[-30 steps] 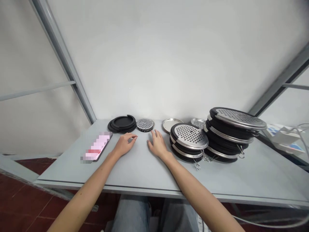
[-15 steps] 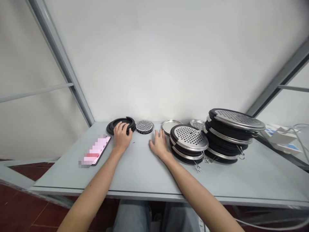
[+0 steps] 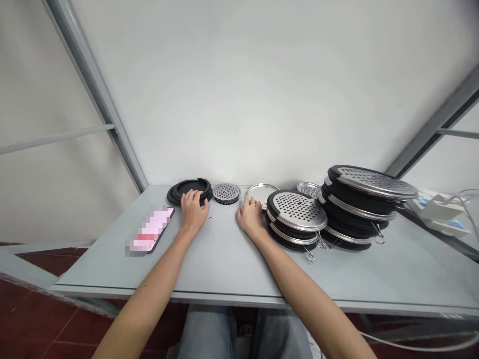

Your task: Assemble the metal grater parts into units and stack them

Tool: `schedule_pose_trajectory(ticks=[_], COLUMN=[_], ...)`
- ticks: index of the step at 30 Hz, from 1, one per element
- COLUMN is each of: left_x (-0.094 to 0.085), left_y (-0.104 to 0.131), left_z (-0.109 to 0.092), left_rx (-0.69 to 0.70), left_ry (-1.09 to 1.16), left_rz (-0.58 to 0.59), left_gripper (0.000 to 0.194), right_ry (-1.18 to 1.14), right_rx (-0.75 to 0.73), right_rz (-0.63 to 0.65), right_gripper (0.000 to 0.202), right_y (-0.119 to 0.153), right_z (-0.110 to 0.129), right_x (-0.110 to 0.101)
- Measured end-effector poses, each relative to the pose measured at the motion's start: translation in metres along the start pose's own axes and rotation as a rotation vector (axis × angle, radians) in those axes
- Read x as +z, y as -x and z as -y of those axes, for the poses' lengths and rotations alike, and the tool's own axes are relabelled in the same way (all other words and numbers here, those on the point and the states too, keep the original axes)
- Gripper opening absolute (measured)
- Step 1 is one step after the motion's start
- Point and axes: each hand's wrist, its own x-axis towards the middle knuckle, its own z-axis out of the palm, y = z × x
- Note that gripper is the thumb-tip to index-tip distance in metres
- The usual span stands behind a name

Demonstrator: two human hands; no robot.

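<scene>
Black round rings [image 3: 175, 195] lie stacked at the back left, and my left hand [image 3: 193, 212] rests at their front edge with its fingers apart. A small perforated metal disc [image 3: 226, 192] sits to the right of them. Beside a plain metal disc [image 3: 263, 192], my right hand [image 3: 250, 217] has its fingers curled at the near left rim, seemingly touching it. Right of that hand stands a short stack of black rings topped by a perforated plate [image 3: 297, 210]. Another perforated disc [image 3: 309, 189] is partly hidden behind it.
A taller stack with a perforated plate [image 3: 376, 180] and metal clasps stands further right. A phone [image 3: 152, 230] lies at the left of the grey table [image 3: 224, 269]. White boxes and cables [image 3: 445, 214] are beyond the right edge, with metal frame posts on both sides.
The view has shifted slightly. My right hand has closed in on the plain metal disc, its fingers now curled, and the disc has moved a little left. My left hand stays by the black rings.
</scene>
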Motion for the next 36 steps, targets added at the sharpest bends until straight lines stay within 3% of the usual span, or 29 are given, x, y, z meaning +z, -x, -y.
schedule_pose_trajectory(ticks=[9,18,30,36], left_x=[0.000,-0.002,0.000,0.000], left_y=[0.001,0.002,0.003,0.003], left_z=[-0.004,-0.005,-0.003,-0.004], left_rx=[-0.063,-0.088,-0.078,-0.083], left_ry=[0.099,0.137,0.108,0.096], left_rz=[-0.044,-0.006,0.009,0.001], left_gripper=[0.022,0.020,0.018,0.018], right_ry=[0.035,0.095,0.116,0.131], right_rx=[-0.073,-0.129,-0.060,-0.079], right_rz=[0.064,0.044,0.071,0.020], right_gripper=[0.046,0.041,0.039,0.038], right_y=[-0.005,-0.009,-0.016,-0.019], right_z=[-0.003,-0.004,-0.009,-0.014], right_x=[0.000,0.003,-0.006,0.000])
